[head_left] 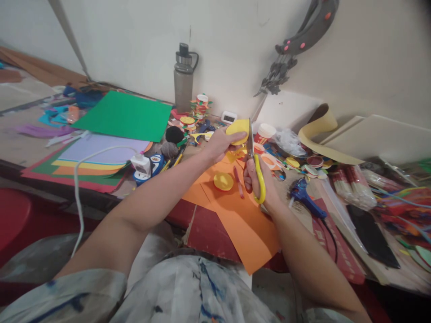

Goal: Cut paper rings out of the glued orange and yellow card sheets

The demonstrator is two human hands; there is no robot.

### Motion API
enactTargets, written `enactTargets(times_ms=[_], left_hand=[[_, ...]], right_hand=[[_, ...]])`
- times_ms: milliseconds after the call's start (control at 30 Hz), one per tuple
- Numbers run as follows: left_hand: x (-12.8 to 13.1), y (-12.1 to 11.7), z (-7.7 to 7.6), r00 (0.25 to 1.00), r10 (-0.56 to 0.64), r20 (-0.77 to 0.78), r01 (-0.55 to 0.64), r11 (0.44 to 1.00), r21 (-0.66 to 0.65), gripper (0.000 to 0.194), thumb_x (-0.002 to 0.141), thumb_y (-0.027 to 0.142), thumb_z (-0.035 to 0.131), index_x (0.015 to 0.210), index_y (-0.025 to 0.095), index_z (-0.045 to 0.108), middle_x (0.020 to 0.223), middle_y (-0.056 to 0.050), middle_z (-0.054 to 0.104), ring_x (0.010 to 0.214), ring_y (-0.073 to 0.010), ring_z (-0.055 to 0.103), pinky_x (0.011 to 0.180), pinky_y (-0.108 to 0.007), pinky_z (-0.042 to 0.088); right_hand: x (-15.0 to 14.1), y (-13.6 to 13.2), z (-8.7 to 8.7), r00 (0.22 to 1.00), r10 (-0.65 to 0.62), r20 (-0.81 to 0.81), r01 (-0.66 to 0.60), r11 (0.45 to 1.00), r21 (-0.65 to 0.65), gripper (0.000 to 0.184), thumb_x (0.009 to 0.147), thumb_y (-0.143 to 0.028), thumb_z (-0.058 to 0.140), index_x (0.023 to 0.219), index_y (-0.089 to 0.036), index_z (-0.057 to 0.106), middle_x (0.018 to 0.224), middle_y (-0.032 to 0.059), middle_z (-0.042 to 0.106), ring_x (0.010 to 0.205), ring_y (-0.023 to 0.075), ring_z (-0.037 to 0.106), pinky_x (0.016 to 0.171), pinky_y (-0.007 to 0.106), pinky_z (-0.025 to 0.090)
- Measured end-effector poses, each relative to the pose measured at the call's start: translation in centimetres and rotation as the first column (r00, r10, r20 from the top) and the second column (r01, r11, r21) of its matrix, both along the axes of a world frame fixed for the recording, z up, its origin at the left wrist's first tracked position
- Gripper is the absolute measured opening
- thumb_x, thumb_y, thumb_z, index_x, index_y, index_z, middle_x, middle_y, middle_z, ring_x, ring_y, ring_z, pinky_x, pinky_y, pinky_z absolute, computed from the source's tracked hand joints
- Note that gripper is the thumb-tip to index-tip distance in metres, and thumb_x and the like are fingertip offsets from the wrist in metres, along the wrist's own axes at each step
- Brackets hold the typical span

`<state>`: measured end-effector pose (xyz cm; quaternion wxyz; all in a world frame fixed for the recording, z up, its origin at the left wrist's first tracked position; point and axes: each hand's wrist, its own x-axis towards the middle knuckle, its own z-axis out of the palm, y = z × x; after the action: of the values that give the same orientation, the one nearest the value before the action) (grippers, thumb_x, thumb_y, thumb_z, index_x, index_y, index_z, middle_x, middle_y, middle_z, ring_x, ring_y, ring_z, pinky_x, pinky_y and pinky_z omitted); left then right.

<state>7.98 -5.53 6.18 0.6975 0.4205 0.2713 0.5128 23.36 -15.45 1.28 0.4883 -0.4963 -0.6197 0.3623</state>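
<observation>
A piece of yellow paper (237, 130) is pinched in my left hand (220, 144), raised above the table. My right hand (257, 177) grips a pair of yellow-handled scissors (259, 184), blades pointing up along the right edge of the paper. Whether the blades bite into it, I cannot tell. Below my hands lie a yellow disc (223, 181), a red pen (239, 183) and orange sheets (247, 229).
Coloured sheets (124, 116) and a white charger with its cable (140, 167) lie on the left. A grey bottle (183, 83) stands by the wall. To the right are a blue glue gun (307, 197), a paper cup (265, 133) and a black phone-like slab (373, 236).
</observation>
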Motion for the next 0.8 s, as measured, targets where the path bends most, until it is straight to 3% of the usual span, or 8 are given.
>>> enactTargets(times_ms=[200,333,567,800], left_hand=[[0.16,-0.10,-0.32,1.000,-0.016,0.018,0.016,1.000,-0.005,0.045,0.066,0.020,0.111,0.089,0.013,0.073,0.082,0.003,0.076,0.072,-0.0079,0.067,0.067,-0.023,0.046],[0.47,0.07,-0.81,0.999,-0.031,0.013,0.031,1.000,0.004,0.037,0.074,0.017,0.106,0.094,0.013,0.076,0.084,0.001,0.079,0.073,-0.0092,0.070,0.069,-0.024,0.049],[0.48,-0.07,-0.73,0.999,-0.035,-0.003,0.035,0.999,-0.006,0.025,0.082,0.012,0.099,0.095,0.010,0.078,0.082,0.000,0.078,0.069,-0.0077,0.068,0.063,-0.023,0.043],[0.38,-0.19,-0.55,0.999,-0.035,-0.013,0.035,0.999,-0.013,0.027,0.081,0.013,0.101,0.095,0.011,0.078,0.083,0.000,0.079,0.068,-0.0071,0.067,0.062,-0.022,0.044]], right_hand=[[-0.53,-0.43,1.01,0.999,0.046,-0.025,-0.046,0.999,0.005,0.074,0.094,-0.102,0.061,0.104,-0.031,0.048,0.075,-0.0056,0.048,0.054,0.0144,0.045,0.043,0.031,0.047],[-0.46,-0.23,0.75,0.999,0.024,-0.035,-0.024,1.000,0.015,0.077,0.092,-0.105,0.059,0.103,-0.030,0.048,0.076,-0.0053,0.048,0.055,0.0136,0.045,0.045,0.030,0.046],[-0.40,-0.02,0.05,0.996,0.011,-0.084,-0.012,1.000,-0.018,0.075,0.092,-0.103,0.063,0.103,-0.031,0.047,0.075,-0.0064,0.047,0.055,0.0133,0.045,0.044,0.027,0.042],[-0.60,-0.45,0.71,0.995,0.035,-0.088,-0.040,0.998,-0.051,0.071,0.095,-0.099,0.063,0.106,-0.031,0.046,0.073,-0.0079,0.044,0.051,0.0129,0.042,0.043,0.028,0.042]])
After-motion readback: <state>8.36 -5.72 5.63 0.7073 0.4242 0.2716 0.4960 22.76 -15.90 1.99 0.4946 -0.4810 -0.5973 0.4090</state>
